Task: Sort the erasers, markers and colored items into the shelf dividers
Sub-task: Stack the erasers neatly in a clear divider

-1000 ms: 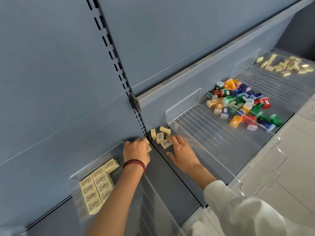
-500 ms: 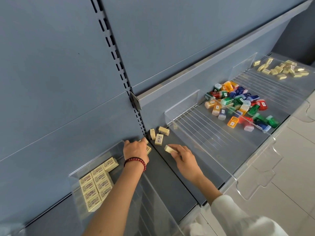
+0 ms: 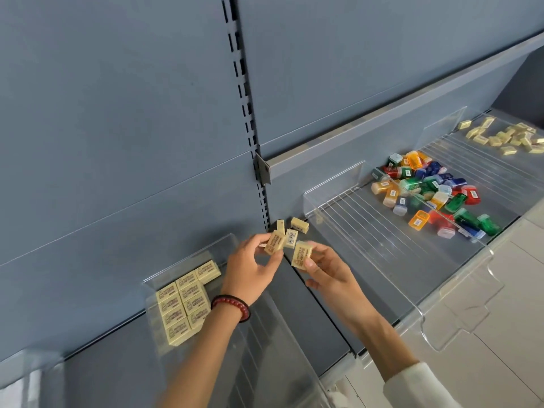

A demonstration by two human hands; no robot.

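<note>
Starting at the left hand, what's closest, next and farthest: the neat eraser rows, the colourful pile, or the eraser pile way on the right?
1. Neat eraser rows, just left of the left hand.
2. Colourful pile, across on the right.
3. Far eraser pile, at the far right end.

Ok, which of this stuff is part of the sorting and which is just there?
In the job: left hand pinching left eraser; right hand pinching right eraser; loose erasers; stacked erasers; coloured pile; far erasers; divider.
Just there: bracket; bracelet; floor.
</note>
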